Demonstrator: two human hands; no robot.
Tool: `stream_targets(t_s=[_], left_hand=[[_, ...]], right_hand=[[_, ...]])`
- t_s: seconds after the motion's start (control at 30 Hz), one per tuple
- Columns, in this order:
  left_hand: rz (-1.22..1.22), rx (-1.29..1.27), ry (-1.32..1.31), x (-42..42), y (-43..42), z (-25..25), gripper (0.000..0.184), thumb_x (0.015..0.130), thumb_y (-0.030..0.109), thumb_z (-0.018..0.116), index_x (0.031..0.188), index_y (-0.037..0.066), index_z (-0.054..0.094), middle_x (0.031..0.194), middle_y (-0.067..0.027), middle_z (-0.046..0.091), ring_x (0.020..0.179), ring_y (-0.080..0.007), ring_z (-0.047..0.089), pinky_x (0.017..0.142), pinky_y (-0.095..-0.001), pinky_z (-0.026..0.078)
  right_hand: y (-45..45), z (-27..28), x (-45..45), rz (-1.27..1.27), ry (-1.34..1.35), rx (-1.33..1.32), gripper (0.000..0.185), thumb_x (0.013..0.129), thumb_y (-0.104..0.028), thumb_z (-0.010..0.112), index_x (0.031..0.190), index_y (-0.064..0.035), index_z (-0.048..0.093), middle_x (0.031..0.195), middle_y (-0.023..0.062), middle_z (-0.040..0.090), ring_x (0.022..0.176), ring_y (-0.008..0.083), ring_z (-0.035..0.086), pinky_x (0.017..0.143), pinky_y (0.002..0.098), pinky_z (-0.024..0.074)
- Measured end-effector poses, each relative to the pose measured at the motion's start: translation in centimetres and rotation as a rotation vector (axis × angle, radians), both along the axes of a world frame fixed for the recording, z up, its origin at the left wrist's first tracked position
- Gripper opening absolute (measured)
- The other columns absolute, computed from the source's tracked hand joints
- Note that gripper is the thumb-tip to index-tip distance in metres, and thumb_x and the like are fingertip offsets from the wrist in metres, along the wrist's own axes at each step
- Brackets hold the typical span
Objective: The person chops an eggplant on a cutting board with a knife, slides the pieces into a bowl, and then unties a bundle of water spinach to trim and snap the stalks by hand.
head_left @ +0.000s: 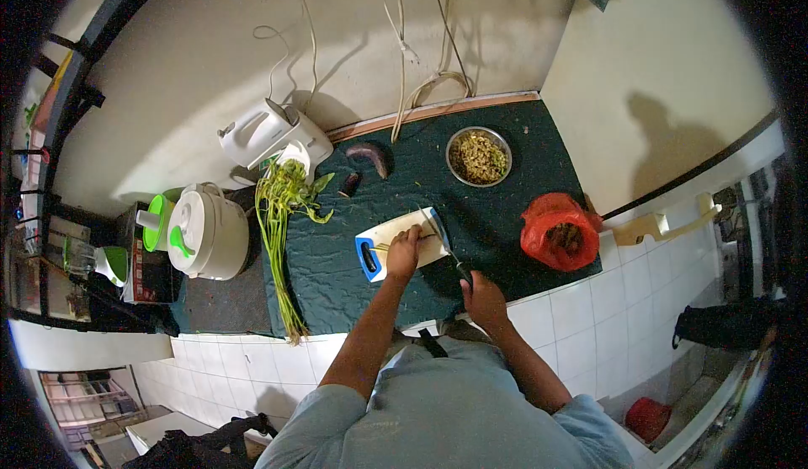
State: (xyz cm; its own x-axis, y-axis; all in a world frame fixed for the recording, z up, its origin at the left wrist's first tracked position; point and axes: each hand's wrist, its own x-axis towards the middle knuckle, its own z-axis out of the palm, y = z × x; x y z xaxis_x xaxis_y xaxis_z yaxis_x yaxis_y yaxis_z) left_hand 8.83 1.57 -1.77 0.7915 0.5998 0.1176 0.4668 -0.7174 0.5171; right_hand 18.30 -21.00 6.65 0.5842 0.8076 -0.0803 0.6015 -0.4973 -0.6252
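My left hand [403,255] presses down on the white cutting board [412,225] with the blue handle end, its fingers closed round thin green stalks [380,247]. The stalk ends stick out on both sides of the fingers. My right hand [484,301] is wrapped round the dark handle of a knife [455,258]. Its blade lies along the board's right edge, close to the left fingertips. Left of the board lies a long bunch of leafy green vegetables [282,250]. Behind the board are an eggplant [370,155] and a short cut eggplant piece [349,184].
A metal bowl [453,174] of chopped food stands at the back right. A red plastic bag [539,254] with brown contents sits at the right edge. Left are a white rice cooker [223,242] and a white mixer [273,136]. Cables [402,65] hang down the wall.
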Motion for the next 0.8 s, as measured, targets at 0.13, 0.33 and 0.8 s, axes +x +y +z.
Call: stream_targets(t_s=[0.13, 0.33, 0.8], left_hand=[[0.036, 0.097, 0.070, 0.3, -0.2, 0.2, 0.027, 0.087, 0.013, 0.053, 0.113, 0.005, 0.052, 0.097, -0.0121, 0.064, 0.093, -0.0316, 0.059, 0.080, -0.0429, 0.049], [0.177, 0.177, 0.096, 0.5, -0.2, 1.0, 0.020, 0.085, 0.016, 0.056, 0.103, 0.007, 0.060, 0.098, -0.0122, 0.061, 0.094, -0.0312, 0.058, 0.079, -0.0438, 0.048], [0.022, 0.278, 0.224, 1.2, 1.4, 0.0, 0.020, 0.085, 0.018, 0.055, 0.099, 0.008, 0.065, 0.100, -0.0100, 0.059, 0.101, -0.0281, 0.053, 0.083, -0.0408, 0.046]], right_hand=[[1.5, 0.0, -1.1, 0.004, 0.011, -0.125, 0.039, 0.098, -0.034, 0.045, 0.109, 0.0032, 0.054, 0.088, 0.0260, 0.064, 0.080, 0.0430, 0.064, 0.069, 0.0501, 0.0517], [2.2, 0.0, -1.9, -0.025, -0.032, -0.137, 0.038, 0.098, -0.033, 0.045, 0.108, 0.0025, 0.053, 0.083, 0.0251, 0.064, 0.076, 0.0409, 0.065, 0.066, 0.0498, 0.0526], [2.0, 0.0, -1.4, -0.056, -0.016, -0.122, 0.037, 0.097, -0.031, 0.046, 0.108, 0.0030, 0.053, 0.087, 0.0265, 0.064, 0.081, 0.0435, 0.064, 0.071, 0.0509, 0.0517]])
